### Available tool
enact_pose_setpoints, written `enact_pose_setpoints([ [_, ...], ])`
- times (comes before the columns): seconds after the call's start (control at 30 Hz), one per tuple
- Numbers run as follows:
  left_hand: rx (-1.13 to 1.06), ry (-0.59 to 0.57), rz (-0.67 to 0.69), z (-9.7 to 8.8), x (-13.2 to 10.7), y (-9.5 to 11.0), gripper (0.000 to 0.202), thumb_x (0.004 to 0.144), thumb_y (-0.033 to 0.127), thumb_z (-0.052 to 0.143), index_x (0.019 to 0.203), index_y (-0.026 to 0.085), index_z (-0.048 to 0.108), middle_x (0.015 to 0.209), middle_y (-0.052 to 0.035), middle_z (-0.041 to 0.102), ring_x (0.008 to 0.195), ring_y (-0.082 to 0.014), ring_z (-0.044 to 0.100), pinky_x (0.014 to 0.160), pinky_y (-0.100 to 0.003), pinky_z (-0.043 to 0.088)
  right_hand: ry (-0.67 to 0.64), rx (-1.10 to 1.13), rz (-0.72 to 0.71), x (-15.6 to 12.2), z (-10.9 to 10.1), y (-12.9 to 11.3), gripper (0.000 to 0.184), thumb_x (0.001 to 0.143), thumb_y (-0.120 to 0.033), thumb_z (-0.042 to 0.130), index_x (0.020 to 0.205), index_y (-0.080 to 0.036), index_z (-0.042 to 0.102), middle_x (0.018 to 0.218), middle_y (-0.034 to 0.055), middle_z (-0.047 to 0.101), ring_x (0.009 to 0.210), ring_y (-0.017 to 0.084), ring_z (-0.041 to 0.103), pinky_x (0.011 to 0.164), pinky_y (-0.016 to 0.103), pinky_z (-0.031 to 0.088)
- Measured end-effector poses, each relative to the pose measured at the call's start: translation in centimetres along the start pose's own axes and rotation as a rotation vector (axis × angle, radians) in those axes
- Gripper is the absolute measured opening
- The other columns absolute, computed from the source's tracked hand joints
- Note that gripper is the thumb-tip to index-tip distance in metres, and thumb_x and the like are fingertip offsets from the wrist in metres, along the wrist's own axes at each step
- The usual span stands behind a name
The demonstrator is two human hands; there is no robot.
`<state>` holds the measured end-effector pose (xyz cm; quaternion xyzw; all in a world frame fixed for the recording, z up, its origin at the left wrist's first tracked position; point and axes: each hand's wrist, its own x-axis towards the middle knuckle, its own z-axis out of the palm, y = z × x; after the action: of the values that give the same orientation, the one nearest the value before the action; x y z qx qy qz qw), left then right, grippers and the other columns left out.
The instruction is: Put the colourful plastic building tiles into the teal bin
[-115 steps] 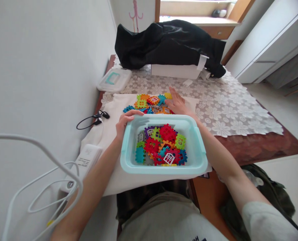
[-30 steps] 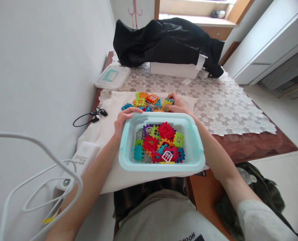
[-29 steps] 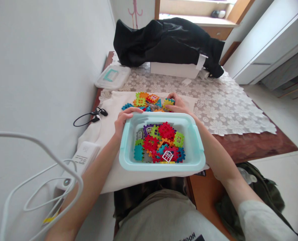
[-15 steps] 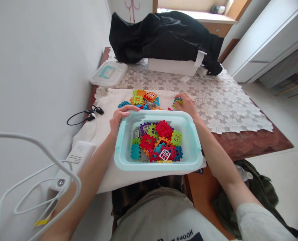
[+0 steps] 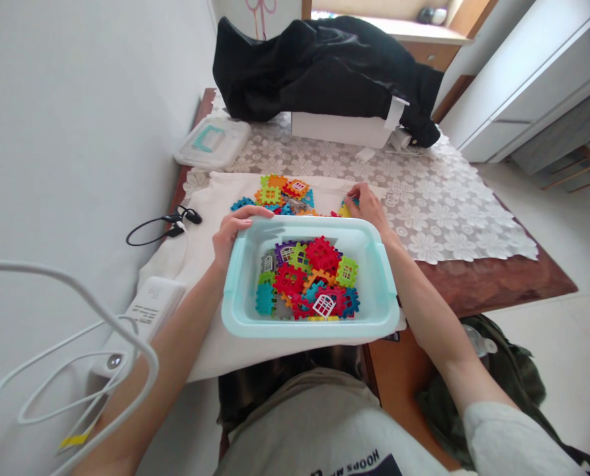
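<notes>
A light-blue plastic tub (image 5: 234,281) stands close to me, holding several interlocking building blocks (image 5: 323,254) in red, green, blue, orange and purple, some with white window inserts. My left hand (image 5: 233,231) is closed on the tub's far left corner, its fingers along the rim. Beyond the far right corner, my right hand (image 5: 368,206) has its fingers closed around yellow and blue building blocks (image 5: 345,210), low over the white cloth. How many blocks it holds, I cannot tell. Past the far rim lies a pile of more building blocks (image 5: 271,194), partly hidden by the tub.
A clear lid with a teal handle (image 5: 210,140) lies at the far left. Black earphones (image 5: 176,221) and a white device (image 5: 159,301) with a looping cable sit near the wall. A black cloth (image 5: 325,73) covers a white box (image 5: 339,129) at the back of the lace-covered table.
My right hand has lowered slightly toward the cloth with the yellow and blue blocks, showing more yellow. The left hand stays on the tub's rim. The whole view has shifted a little.
</notes>
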<state>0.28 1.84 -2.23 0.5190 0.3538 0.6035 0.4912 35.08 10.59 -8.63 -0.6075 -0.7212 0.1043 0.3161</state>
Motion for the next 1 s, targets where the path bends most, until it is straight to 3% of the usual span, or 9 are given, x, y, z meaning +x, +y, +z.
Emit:
enact_pose_setpoints([
  [0.13,-0.011,-0.005,-0.006,0.1,0.0,0.2,0.017,0.081,0.026,0.067,0.082,0.021,0.083,0.096,-0.0044,0.081,0.081,-0.0209,0.076,0.071,-0.030,0.065,-0.011,-0.044,-0.009,0.1,0.0,-0.1,0.014,0.101,-0.033,0.052,0.103,-0.025,0.063,0.117,0.0152,0.074,0.115,0.034,0.067,0.108,0.052,0.054],
  [0.27,-0.004,0.019,-0.026,0.1,0.0,0.2,0.017,0.079,0.027,0.066,0.078,0.020,0.081,0.097,-0.0049,0.081,0.084,-0.0227,0.077,0.073,-0.032,0.066,-0.013,-0.058,-0.005,0.0,-0.3,-0.4,0.025,0.106,-0.043,0.051,0.100,-0.024,0.067,0.115,0.0167,0.076,0.116,0.036,0.067,0.108,0.056,0.054],
  [0.4,0.002,0.011,-0.052,0.1,0.0,0.2,0.017,0.078,0.029,0.067,0.080,0.020,0.081,0.096,-0.0055,0.080,0.084,-0.0243,0.077,0.074,-0.034,0.067,-0.085,-0.092,0.038,-0.4,-1.5,-1.0,0.031,0.097,-0.055,0.071,0.104,-0.025,0.068,0.114,0.0151,0.076,0.117,0.039,0.068,0.105,0.057,0.056],
  [0.5,0.001,0.003,-0.028,0.2,0.1,0.3,0.015,0.079,0.028,0.067,0.078,0.021,0.081,0.097,-0.0055,0.081,0.088,-0.0255,0.078,0.075,-0.036,0.068,-0.140,-0.096,0.066,-0.8,-2.6,-1.7,0.033,0.090,-0.050,0.081,0.108,-0.025,0.066,0.116,0.0147,0.076,0.115,0.038,0.068,0.103,0.056,0.058],
  [0.63,0.000,-0.005,-0.003,0.1,0.1,0.2,0.015,0.079,0.028,0.067,0.077,0.022,0.081,0.097,-0.0049,0.082,0.087,-0.0255,0.078,0.074,-0.036,0.068,-0.161,-0.126,0.074,-0.9,-3.1,-2.3,0.022,0.093,-0.038,0.076,0.106,-0.025,0.064,0.114,0.0153,0.076,0.114,0.038,0.069,0.104,0.056,0.057],
  [0.83,0.001,-0.009,-0.016,-0.2,0.1,-0.1,0.013,0.081,0.028,0.069,0.080,0.022,0.081,0.098,-0.0062,0.081,0.088,-0.0260,0.077,0.077,-0.037,0.067,-0.172,-0.141,0.043,-0.8,-2.5,-2.0,0.036,0.091,-0.052,0.082,0.105,-0.025,0.063,0.115,0.0172,0.074,0.118,0.041,0.067,0.105,0.058,0.058],
  [1.0,-0.018,-0.016,0.005,-0.2,0.1,-0.1,0.011,0.081,0.027,0.070,0.077,0.022,0.080,0.097,-0.0057,0.081,0.086,-0.0243,0.076,0.074,-0.034,0.066,-0.181,-0.146,0.063,-0.8,-2.7,-2.1,0.035,0.091,-0.045,0.083,0.110,-0.023,0.064,0.119,0.0184,0.075,0.118,0.041,0.068,0.107,0.058,0.057],
])
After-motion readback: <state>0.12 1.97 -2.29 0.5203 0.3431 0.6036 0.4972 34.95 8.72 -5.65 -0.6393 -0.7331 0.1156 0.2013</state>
